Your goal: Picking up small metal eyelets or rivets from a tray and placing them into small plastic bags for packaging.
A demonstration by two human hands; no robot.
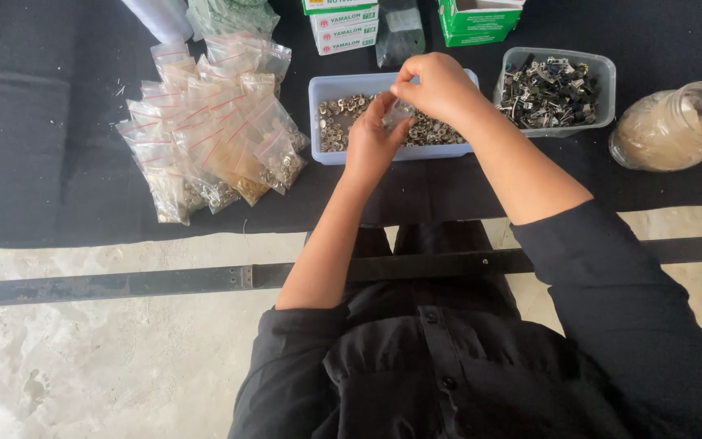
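Both hands over tray (318,89): left hand (371,142) and right hand (440,85) pinch small clear bag (397,114). Likely light, limp, slippery; best held at top edge.

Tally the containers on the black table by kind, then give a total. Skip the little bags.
Plastic tubs: 2, a blue tub of small metal rings and a clear tub of dark metal parts
Glass jars: 1, the jar lying on its side
Green and white cardboard boxes: 3, the green box and two stacked boxes
Total: 6
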